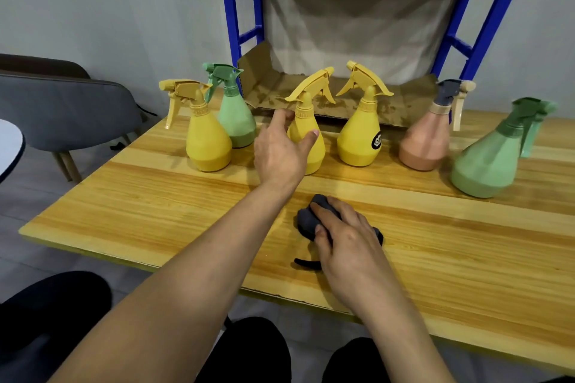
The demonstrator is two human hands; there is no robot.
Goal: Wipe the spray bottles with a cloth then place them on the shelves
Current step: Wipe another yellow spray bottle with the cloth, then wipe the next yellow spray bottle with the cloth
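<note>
Six bottles stand in a row on our tabletop, before a blue rack lined with cardboard; our left hand, spread wide, brackets the middle yellow bottle, thumb against its body, fingers not closed round it; our right hand curls over a bunched dark cloth, holding it on the near boards.
</note>
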